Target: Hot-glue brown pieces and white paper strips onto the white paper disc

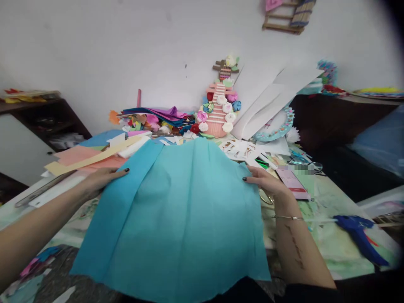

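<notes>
A large turquoise sheet of crepe paper (195, 219) is spread out between my two hands, hanging over the table's near edge. Its left side is doubled into a darker blue strip. My left hand (102, 179) pinches that folded strip, thumb on top and fingers underneath. On the other side my right hand (267, 181) grips the upper right edge, also with the thumb above. Soft creases run down the middle of the sheet. The paper hides the table beneath it.
A paper-flower guitar (217, 111) leans against the wall. Coloured paper sheets (85, 155) pile up at left. At right lie a phone (293, 183), eyeglasses (303, 162) and a blue glue gun (360, 235). Paper scraps (34, 269) litter the floor.
</notes>
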`<state>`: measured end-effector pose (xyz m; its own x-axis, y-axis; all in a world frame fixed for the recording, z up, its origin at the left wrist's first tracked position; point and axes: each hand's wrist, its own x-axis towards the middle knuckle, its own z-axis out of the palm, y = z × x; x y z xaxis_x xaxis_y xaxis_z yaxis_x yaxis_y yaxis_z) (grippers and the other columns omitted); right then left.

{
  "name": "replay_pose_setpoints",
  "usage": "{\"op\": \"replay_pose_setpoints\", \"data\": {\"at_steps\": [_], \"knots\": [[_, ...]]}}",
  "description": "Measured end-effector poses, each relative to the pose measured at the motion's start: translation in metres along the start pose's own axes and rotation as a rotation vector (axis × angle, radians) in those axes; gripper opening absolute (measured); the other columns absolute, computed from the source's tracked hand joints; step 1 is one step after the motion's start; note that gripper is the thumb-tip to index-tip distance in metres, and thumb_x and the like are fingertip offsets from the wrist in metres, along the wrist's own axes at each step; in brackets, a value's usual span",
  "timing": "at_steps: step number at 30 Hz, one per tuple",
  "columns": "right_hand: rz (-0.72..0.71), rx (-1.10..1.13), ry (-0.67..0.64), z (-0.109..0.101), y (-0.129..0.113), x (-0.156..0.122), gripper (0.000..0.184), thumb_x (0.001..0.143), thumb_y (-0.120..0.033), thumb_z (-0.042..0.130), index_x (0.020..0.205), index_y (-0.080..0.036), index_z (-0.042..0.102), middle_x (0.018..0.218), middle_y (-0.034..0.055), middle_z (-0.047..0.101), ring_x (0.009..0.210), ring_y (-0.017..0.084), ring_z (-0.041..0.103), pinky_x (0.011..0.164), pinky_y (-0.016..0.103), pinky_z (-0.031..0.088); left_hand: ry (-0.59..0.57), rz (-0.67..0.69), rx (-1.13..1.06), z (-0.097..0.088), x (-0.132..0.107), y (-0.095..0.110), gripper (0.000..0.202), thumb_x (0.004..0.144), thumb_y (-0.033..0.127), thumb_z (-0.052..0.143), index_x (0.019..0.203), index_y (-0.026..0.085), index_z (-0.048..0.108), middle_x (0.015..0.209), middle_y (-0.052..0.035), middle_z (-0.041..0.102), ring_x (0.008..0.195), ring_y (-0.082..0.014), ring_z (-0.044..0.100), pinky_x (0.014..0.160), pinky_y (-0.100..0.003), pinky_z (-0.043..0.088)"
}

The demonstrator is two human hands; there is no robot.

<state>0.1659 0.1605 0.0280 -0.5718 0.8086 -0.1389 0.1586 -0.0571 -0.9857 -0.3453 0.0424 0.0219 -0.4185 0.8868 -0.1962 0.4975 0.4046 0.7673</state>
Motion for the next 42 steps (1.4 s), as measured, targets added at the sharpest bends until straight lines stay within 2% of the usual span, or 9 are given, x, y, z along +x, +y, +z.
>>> {"op": "replay_pose_setpoints", "data": {"at_steps": [5,11,16,23,27,30,35,39,42], "knots": [[0.004,-0.023,-0.01,-0.009,-0.006,-0.027,0.048,0.074,-0.031,0.074,0.12,-0.019,0.065,0.098,0.0056,0.074,0.077,0.018,0.068,0.068,0.028,0.056,-0.153,0.0,-0.312,0.001,0.001,0.014,0.076,0.047,0.06,0.085,0.108,0.019,0.063,0.095,-0.0065,0.074,0.079,-0.0204,0.071,0.073,-0.031,0.061],[-0.001,-0.1,0.11,-0.019,-0.02,-0.087,0.079,0.078,-0.036,0.073,0.149,-0.028,0.039,0.121,0.0094,0.069,0.087,0.023,0.07,0.065,0.029,0.058,-0.123,0.136,-0.5,-0.006,-0.007,0.052,0.068,0.047,0.048,0.091,0.106,0.022,0.07,0.084,-0.0012,0.075,0.06,-0.0121,0.066,0.051,-0.018,0.056],[-0.067,-0.148,0.23,-0.018,-0.029,-0.134,0.086,0.082,-0.039,0.067,0.154,-0.034,0.021,0.138,0.0107,0.058,0.086,0.024,0.071,0.066,0.032,0.058,-0.026,0.259,-0.5,-0.014,-0.005,0.078,0.069,0.046,0.051,0.09,0.108,0.027,0.073,0.094,-0.002,0.076,0.069,-0.0161,0.07,0.059,-0.021,0.059],[-0.086,-0.548,0.324,-0.001,-0.007,-0.149,0.053,0.085,-0.034,0.062,0.137,-0.029,0.056,0.142,0.0065,0.055,0.106,0.026,0.063,0.081,0.035,0.055,-0.08,0.367,-0.198,-0.013,0.049,0.084,0.081,0.057,0.066,0.079,0.125,0.024,0.065,0.106,-0.0048,0.075,0.091,-0.0244,0.071,0.083,-0.036,0.06],[-0.045,-0.535,0.191,0.045,0.019,-0.138,0.059,0.083,-0.022,0.056,0.142,-0.026,0.051,0.141,0.0079,0.055,0.069,0.013,0.059,0.06,0.027,0.05,-0.11,0.431,0.284,-0.011,0.096,0.079,0.082,0.07,0.077,0.057,0.127,0.019,0.062,0.102,-0.0061,0.076,0.085,-0.0253,0.072,0.076,-0.036,0.06],[-0.031,-0.455,0.187,0.078,0.041,-0.128,0.073,0.08,-0.016,0.051,0.15,-0.026,0.036,0.144,0.0095,0.052,0.054,0.007,0.045,0.052,0.024,0.043,-0.062,0.473,0.453,-0.004,0.125,0.081,0.073,0.069,0.071,0.06,0.115,0.016,0.07,0.103,-0.0078,0.075,0.095,-0.0298,0.068,0.089,-0.04,0.054],[-0.028,-0.427,0.259,0.112,0.066,-0.123,0.082,0.075,-0.012,0.051,0.153,-0.024,0.029,0.148,0.0136,0.045,0.065,0.011,0.053,0.062,0.029,0.049,-0.045,0.551,0.66,0.021,0.156,0.091,0.046,0.08,0.047,0.061,0.114,0.018,0.071,0.124,-0.0074,0.068,0.119,-0.0288,0.058,0.105,-0.037,0.041],[0.038,-0.353,0.171,0.119,0.067,-0.127,0.072,0.082,-0.023,0.055,0.151,-0.025,0.034,0.122,0.0115,0.064,0.074,0.018,0.061,0.068,0.033,0.052,-0.09,0.538,0.783,0.041,0.168,0.09,0.029,0.088,0.034,0.062,0.11,0.016,0.069,0.117,-0.0091,0.068,0.112,-0.0264,0.06,0.102,-0.045,0.044],[0.025,-0.243,0.204,0.114,0.061,-0.122,0.068,0.084,-0.035,0.057,0.148,-0.023,0.04,0.133,0.0125,0.057,0.102,0.024,0.063,0.077,0.035,0.054,-0.091,0.481,0.814,0.05,0.173,0.086,0.033,0.092,0.037,0.06,0.116,0.014,0.061,0.117,-0.0093,0.063,0.106,-0.0236,0.061,0.094,-0.047,0.05]]}}
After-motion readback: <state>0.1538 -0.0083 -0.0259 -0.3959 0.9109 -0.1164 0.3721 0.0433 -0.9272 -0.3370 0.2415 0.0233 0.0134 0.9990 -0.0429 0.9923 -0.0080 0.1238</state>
